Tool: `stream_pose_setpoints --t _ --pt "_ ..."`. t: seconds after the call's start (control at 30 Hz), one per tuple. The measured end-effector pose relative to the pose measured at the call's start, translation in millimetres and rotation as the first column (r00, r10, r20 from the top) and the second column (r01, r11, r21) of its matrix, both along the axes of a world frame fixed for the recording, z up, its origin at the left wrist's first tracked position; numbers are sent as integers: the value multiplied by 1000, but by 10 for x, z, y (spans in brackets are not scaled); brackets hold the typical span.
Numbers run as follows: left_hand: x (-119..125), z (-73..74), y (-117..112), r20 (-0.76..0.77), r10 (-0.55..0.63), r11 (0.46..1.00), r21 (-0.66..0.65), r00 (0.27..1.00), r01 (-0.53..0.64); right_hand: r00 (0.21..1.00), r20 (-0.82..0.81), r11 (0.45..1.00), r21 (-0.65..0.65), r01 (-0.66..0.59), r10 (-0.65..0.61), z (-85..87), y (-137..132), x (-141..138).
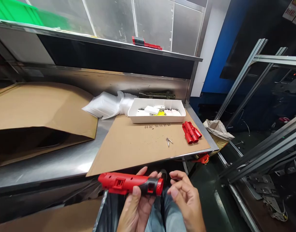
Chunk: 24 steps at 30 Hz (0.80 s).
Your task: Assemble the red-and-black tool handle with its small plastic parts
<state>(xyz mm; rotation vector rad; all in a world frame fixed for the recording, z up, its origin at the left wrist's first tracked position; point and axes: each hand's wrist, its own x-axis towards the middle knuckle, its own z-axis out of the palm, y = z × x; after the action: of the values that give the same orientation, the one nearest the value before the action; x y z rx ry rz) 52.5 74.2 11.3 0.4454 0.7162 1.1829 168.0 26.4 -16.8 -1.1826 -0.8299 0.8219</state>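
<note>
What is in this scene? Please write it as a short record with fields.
left hand: grips red and black tool handle, held level below the bench edge
right hand: empty, fingers curled, close to the handle's right end, not touching it
cardboard sheet: flat on the steel bench
white tray: at the sheet's far edge, holds small white and yellow parts
red parts: small pile right of the tray's front
metal clip: on the sheet
plastic bags: left of the tray
</note>
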Motion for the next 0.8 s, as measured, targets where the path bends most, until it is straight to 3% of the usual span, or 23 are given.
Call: stream_pose_setpoints --t 0.1,0.3,0.4,0.5,0.57,0.8 --pt "38 6 -29 -20 -26 999 -32 999 26 996 87 1000 24 6 -8 36 13 -117" --pt "157 -50 -66 -27 -17 997 -82 999 15 994 102 998 49 -37 31 21 46 -271" --pt "144 11 -75 -24 -93 987 -131 995 89 975 221 998 70 -4 -12 -3 41 -256" --pt "100 82 -88 -25 -179 967 -191 984 171 924 376 994 108 27 -66 -21 21 -197" --pt "75 89 -88 11 -177 963 -206 984 175 886 456 992 121 28 -81 -34 13 -151" --pt "54 -55 -57 29 -178 961 -210 984 180 757 599 951 294 94 -260 -67 64 -88"
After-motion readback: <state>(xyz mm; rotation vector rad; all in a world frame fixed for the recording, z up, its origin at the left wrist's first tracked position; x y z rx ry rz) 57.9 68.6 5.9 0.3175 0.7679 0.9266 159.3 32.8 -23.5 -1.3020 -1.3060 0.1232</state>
